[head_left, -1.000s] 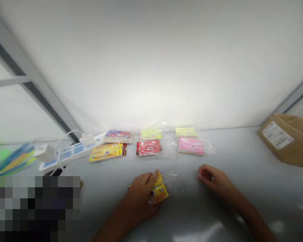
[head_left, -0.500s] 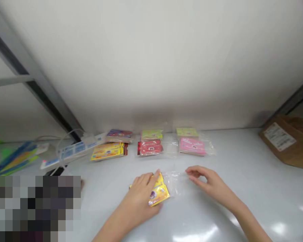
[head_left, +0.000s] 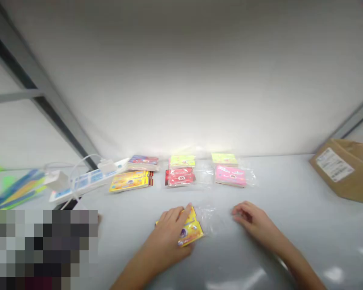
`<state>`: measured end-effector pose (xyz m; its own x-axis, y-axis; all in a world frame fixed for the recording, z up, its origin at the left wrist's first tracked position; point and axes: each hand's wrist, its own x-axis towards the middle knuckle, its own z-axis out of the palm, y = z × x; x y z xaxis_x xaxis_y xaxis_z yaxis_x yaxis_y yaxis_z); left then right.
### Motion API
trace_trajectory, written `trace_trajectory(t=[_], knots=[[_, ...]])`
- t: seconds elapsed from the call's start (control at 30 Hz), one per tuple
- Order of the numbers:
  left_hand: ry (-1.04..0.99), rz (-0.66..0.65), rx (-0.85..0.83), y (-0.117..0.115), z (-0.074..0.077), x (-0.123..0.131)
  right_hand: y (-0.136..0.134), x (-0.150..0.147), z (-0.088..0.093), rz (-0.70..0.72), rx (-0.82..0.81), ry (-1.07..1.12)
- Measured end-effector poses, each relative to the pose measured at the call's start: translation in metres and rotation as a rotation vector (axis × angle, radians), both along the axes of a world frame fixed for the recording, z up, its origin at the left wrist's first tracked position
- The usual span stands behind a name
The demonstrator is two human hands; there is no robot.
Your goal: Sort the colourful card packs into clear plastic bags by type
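My left hand [head_left: 171, 231] lies across a yellow printed card packet [head_left: 193, 229] on the table, thumb along its upper edge and fingers over its left part. The packet sits in a clear plastic bag [head_left: 210, 219], whose loose end spreads out to the right. Apart from the bag, my right hand [head_left: 251, 217] hovers over the table on the right with its fingers curled and fingertips pressed together. Whatever those fingertips may hold is too small to make out.
Behind are yellow packets [head_left: 130, 181], a blue-red stack [head_left: 143, 161], a red packet [head_left: 180, 177], a pink packet [head_left: 230, 175] and lime-green packets [head_left: 224, 158]. A power strip [head_left: 90, 180] with cables lies left. A brown cardboard box [head_left: 335, 175] stands right.
My right hand has moved right, away from the bag's loose end, and its fingers have closed further. My left hand and the yellow packet have stayed in place.
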<state>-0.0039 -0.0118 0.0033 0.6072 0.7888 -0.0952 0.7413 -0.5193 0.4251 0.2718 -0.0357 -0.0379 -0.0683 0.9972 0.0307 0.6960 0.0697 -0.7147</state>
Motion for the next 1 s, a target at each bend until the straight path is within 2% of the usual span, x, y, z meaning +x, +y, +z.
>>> trace_trajectory(t=[0.13,0.3,0.4,0.5,0.57,0.67,0.77,0.9,1.0], knots=[[0.011,0.003,-0.007,-0.001,0.001,0.001,0.003,-0.004,0.007,0.013,0.022,0.053],[-0.014,0.006,0.012,-0.001,0.001,0.001,0.010,-0.021,0.032,0.065,0.086,0.182],[-0.048,0.007,0.041,-0.001,-0.001,0.000,0.011,-0.037,0.044,0.158,0.011,0.243],[-0.064,-0.003,0.053,0.000,-0.004,-0.002,0.012,-0.047,0.049,0.267,-0.097,0.261],[-0.068,-0.003,0.051,0.000,-0.006,-0.002,0.014,-0.048,0.048,0.251,-0.081,0.258],[-0.089,0.001,0.044,-0.001,-0.007,-0.003,0.024,-0.042,0.041,0.121,0.018,0.281],[-0.131,-0.001,0.055,-0.001,-0.005,-0.002,0.036,-0.034,0.029,0.037,0.031,0.361],[-0.231,0.009,0.102,-0.002,0.000,-0.001,0.041,-0.036,0.015,-0.017,-0.084,0.586],[-0.260,0.028,0.113,-0.002,0.000,-0.002,0.034,-0.051,0.014,0.013,-0.220,0.704]])
